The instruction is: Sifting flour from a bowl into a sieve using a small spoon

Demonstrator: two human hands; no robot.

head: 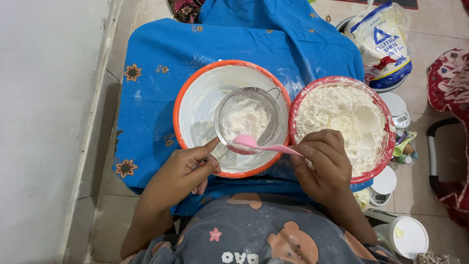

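My left hand point(188, 168) grips the handle of a round metal sieve point(248, 119) that holds some flour and hangs over an orange-rimmed white bowl point(195, 105). A pink spoon point(259, 144) is held in my right hand point(322, 164), its head resting on the sieve's near rim. To the right, touching the first bowl, stands a red-rimmed bowl point(388, 146) heaped with white flour point(342, 117). My right hand lies over its near edge. Both bowls rest on a blue flowered cloth point(156, 63).
A bag of flour point(383, 41) sits in a basin at the top right. Small white kitchen scales point(398, 110), a white lidded tub point(409, 236) and small bottles point(405, 149) lie on the tiled floor at the right. A white wall point(44, 122) runs along the left.
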